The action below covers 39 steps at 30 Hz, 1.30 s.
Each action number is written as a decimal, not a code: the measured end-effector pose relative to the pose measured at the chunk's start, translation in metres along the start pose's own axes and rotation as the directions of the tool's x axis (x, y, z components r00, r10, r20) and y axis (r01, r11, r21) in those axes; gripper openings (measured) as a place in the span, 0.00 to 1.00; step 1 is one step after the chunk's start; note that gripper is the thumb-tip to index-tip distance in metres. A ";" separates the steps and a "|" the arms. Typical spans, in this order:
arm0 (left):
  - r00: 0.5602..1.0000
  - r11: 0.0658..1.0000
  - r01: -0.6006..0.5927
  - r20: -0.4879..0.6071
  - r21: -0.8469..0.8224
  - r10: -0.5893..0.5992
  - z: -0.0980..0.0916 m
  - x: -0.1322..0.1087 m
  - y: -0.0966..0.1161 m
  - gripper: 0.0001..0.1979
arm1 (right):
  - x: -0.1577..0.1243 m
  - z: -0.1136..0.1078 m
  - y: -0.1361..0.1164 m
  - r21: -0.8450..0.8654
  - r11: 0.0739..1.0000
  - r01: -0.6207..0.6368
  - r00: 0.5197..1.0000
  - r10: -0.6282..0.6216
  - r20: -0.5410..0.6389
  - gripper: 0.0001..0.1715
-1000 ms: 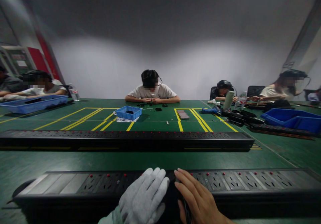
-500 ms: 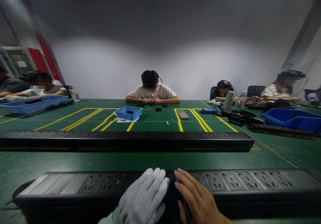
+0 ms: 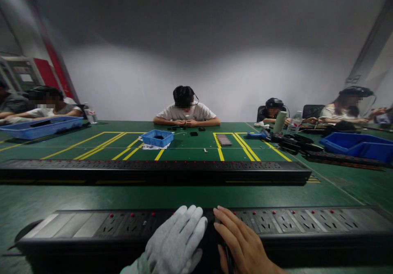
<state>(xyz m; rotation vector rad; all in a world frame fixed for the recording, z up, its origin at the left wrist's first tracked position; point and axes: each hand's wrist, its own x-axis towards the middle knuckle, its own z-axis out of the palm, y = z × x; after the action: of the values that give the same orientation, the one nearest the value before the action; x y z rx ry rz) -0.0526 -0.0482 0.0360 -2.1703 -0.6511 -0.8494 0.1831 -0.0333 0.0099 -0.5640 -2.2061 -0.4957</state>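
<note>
My left hand (image 3: 176, 241), in a grey-white glove, lies over the near black power strip (image 3: 310, 225). Its fingers are stretched out side by side and show no grip on anything. Close to its right is my bare right hand (image 3: 241, 241), fingers long and slightly bent. A slim black object (image 3: 229, 259) runs between its thumb and fingers; its kind cannot be made out. The dark gap between the hands hides part of the strip. Sockets and small red buttons line the strip's top on both sides of my hands.
A second long power strip (image 3: 153, 167) lies across the green table (image 3: 190, 196). Beyond it are a small blue basket (image 3: 158, 138), a blue-handled tool (image 3: 258, 135) and a green bottle (image 3: 279, 122). Blue bins (image 3: 357, 145) stand at both sides. Several co-workers sit around, one opposite (image 3: 184, 112).
Both my hands and the strips stay as they were. At the far right, a person's hands have come into view slightly higher.
</note>
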 end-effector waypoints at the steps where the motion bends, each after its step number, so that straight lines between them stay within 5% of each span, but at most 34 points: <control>1: 1.000 1.000 -0.002 0.004 0.002 0.002 0.000 0.000 0.000 0.16 | 0.000 0.000 0.000 0.001 1.000 0.000 1.000 0.000 0.004 0.27; 16: 1.000 1.000 -0.001 0.008 0.021 0.001 -0.001 0.005 -0.001 0.15 | -0.002 0.002 0.002 -0.015 1.000 0.000 1.000 0.000 0.005 0.27; 22: 0.986 0.998 0.061 -0.155 0.014 -0.058 0.009 0.002 0.003 0.16 | -0.003 0.005 0.004 -0.052 0.998 0.021 0.999 -0.023 -0.036 0.24; 26: 1.000 0.999 -0.006 -0.006 0.043 0.006 0.004 0.001 0.000 0.15 | -0.004 0.007 0.006 -0.074 0.997 0.034 0.997 -0.039 -0.059 0.21; 39: 1.000 0.999 -0.017 0.013 0.049 0.017 0.000 0.002 -0.002 0.16 | 0.000 0.003 0.004 -0.049 0.999 0.020 0.998 -0.022 -0.059 0.23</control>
<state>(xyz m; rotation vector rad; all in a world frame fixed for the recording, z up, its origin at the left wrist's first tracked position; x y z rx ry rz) -0.0525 -0.0467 0.0382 -2.1359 -0.6524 -0.8028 0.1833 -0.0285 0.0090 -0.5450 -2.1498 -0.5713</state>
